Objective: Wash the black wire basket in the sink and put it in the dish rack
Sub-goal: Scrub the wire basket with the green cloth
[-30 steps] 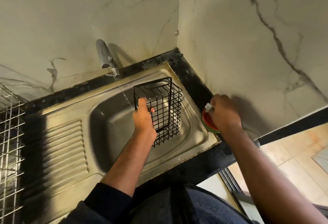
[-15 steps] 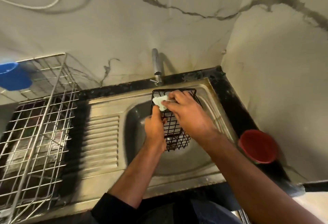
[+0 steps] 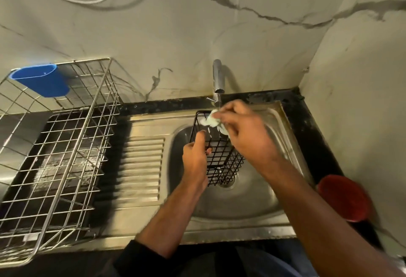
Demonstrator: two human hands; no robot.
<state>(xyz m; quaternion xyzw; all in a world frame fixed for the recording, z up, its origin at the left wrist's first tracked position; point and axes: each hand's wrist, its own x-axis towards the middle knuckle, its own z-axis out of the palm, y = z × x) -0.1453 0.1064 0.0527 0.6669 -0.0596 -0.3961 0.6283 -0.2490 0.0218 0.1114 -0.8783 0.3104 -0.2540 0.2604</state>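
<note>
While left hand [image 3: 194, 158] grips black wire basket [image 3: 222, 160], right hand [image 3: 246, 131] scrubs.

Both forearms are bare from wrist to above the elbow. The left hand [image 3: 195, 160] shows no ring, watch or band, and neither does the right hand [image 3: 248, 136]. Well back from the left fingers [image 3: 201, 138], a dark sleeve [image 3: 140, 259] is pushed up near the elbow, its edge bunched in soft folds. Between the two arms, far below the fingers, dark blue clothing [image 3: 263, 263] covers the torso, with creases running across it.
</note>
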